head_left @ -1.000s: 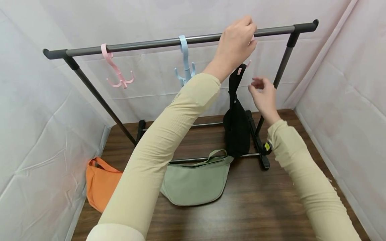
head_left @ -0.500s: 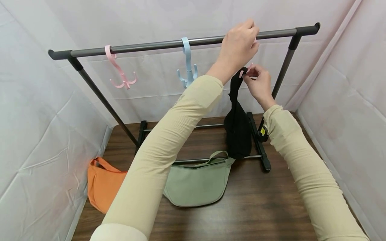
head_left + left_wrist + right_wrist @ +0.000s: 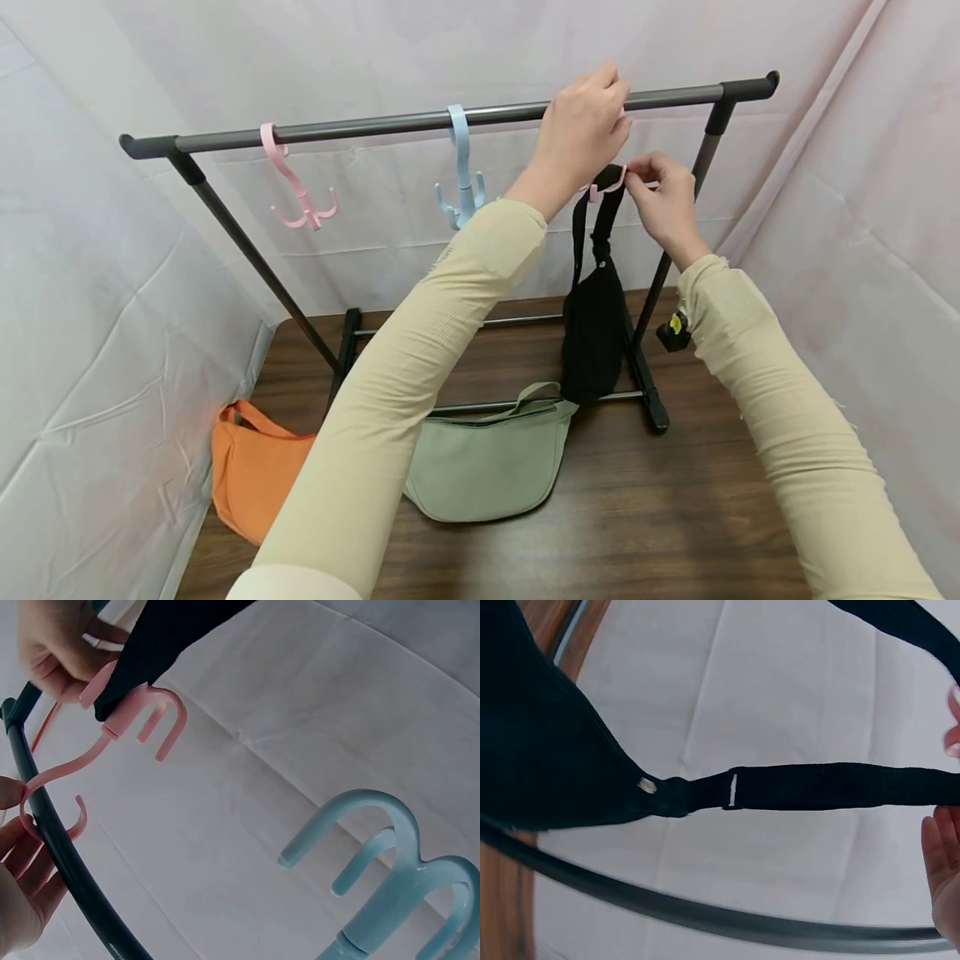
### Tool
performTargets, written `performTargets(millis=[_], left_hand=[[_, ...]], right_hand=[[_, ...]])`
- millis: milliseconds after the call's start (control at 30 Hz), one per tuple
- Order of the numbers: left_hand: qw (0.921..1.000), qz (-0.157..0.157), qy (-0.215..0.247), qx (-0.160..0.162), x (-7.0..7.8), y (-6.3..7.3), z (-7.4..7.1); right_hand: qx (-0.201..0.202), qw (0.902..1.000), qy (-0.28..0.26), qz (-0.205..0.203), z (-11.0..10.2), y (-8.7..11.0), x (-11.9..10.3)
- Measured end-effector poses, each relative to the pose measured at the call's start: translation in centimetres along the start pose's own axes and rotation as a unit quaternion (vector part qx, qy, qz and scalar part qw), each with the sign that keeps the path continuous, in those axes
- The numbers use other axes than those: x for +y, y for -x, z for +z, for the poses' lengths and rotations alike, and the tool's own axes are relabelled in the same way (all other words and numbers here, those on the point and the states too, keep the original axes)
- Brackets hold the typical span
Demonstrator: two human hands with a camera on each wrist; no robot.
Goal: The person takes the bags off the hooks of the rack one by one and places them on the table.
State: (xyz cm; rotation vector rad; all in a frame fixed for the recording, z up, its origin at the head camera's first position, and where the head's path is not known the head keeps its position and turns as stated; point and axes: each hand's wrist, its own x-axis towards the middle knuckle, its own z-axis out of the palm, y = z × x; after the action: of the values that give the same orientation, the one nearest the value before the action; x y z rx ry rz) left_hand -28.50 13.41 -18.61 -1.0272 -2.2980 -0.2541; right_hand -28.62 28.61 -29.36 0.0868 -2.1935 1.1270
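Note:
My left hand (image 3: 581, 125) grips the top of a pink multi-prong hook (image 3: 127, 712) where it loops over the rack's bar (image 3: 360, 127). Lower down, the fingers of my right hand (image 3: 663, 196) pinch one prong of that same hook. The strap (image 3: 810, 787) of a black shoulder bag (image 3: 594, 337) is looped over the prongs. Below them the bag hangs down in front of the rack's right end, its bottom near the lower rail. In the head view my left hand hides the upper part of the hook.
Another pink hook (image 3: 300, 196) and a blue hook (image 3: 461, 150) hang on the bar to the left. On the wooden floor (image 3: 637, 517) lie a sage green bag (image 3: 487, 467) and an orange bag (image 3: 258, 471). White cloth walls (image 3: 862, 250) enclose the rack.
My right hand has come up from beside the strap to the prongs and pinches one. The hook and strap have turned, so the strap's two sides now show apart. My left hand keeps its grip.

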Motion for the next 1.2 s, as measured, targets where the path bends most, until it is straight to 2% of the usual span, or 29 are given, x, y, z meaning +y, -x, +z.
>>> performTargets(millis=[333, 533, 733, 833, 967, 1067, 1133, 1200], left_hand=[[1.0, -0.001, -0.002, 0.008, -0.4, -0.3, 0.4], [1.0, -0.003, -0.002, 0.003, -0.6, -0.5, 0.7], [0.9994, -0.031, 0.01, -0.008, -0.8, -0.7, 0.7], [0.9989, -0.042, 0.023, -0.003, -0.9, -0.6, 0.5], [0.9975, -0.038, 0.054, 0.027, -0.8, 0.1, 0.1], [0.9923, -0.027, 0.099, 0.069, -0.7, 1.5, -0.3], [0.9835, -0.022, 0.144, 0.107, -0.5, 2.9, -0.4], [0.9727, -0.02, 0.186, 0.138, -0.3, 4.7, -0.5]], right_hand=[[0.03, 0.9935, 0.07, -0.085, -2.3, -1.8, -2.8], [0.061, 0.9903, 0.076, -0.099, -2.5, -1.7, -4.0], [0.096, 0.9884, 0.061, -0.101, -2.6, -1.7, -5.5], [0.109, 0.9864, 0.06, -0.107, -2.8, -1.8, -6.3], [0.122, 0.9812, 0.07, -0.132, -3.3, -1.8, -7.3], [0.128, 0.9728, 0.086, -0.173, -3.8, -1.7, -8.2], [0.129, 0.9633, 0.107, -0.21, -4.2, -1.5, -8.8], [0.133, 0.9578, 0.117, -0.227, -4.7, -1.3, -9.6]])
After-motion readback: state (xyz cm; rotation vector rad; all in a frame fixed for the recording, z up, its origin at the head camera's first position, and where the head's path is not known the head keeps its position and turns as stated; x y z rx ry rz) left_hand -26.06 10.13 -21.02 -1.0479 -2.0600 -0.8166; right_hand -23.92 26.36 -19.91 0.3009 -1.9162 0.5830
